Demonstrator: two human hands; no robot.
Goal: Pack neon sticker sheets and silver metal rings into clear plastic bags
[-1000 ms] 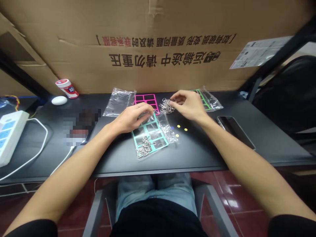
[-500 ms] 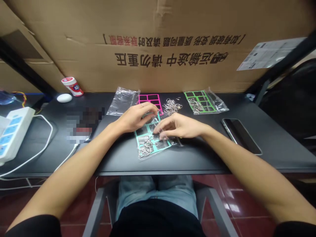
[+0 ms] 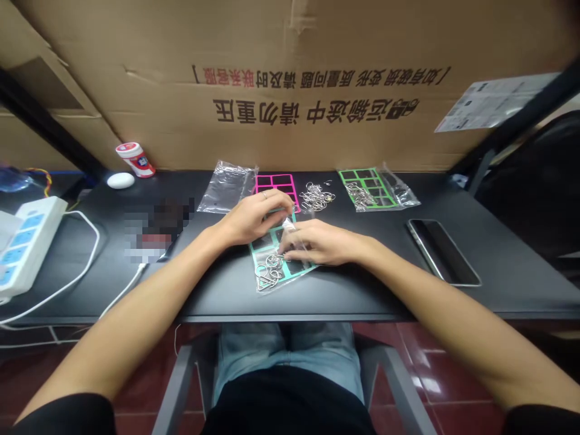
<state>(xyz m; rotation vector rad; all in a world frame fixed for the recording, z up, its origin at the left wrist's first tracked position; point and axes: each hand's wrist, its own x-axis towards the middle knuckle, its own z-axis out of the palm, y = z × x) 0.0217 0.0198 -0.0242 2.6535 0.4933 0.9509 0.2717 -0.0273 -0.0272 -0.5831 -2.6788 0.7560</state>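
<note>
A clear plastic bag [image 3: 290,232] lies at the table's front middle, holding a teal plastic grid frame [image 3: 276,275] and tangled metal wire puzzle pieces [image 3: 267,273]. My left hand [image 3: 256,217] curls over the bag's far end, fingertips at its top edge. My right hand [image 3: 312,243] lies across the bag from the right, fingers pressed into the plastic. Behind them sit a pink grid frame [image 3: 274,184], a heap of loose metal rings [image 3: 316,196], and a green grid frame [image 3: 365,188] in its own bag. The hands hide much of the teal frame.
An opened, flattened plastic bag [image 3: 226,187] lies to the left of the pink frame. A smartphone [image 3: 441,252] sits at right. At far left are a power strip [image 3: 31,241], white earbud case [image 3: 121,180] and jar [image 3: 135,159]. A cardboard box [image 3: 294,90] stands behind the black table.
My right hand has moved from the loose rings down and left onto the bag. The bag's right side now lies under it. My left hand stays at the bag's far end.
</note>
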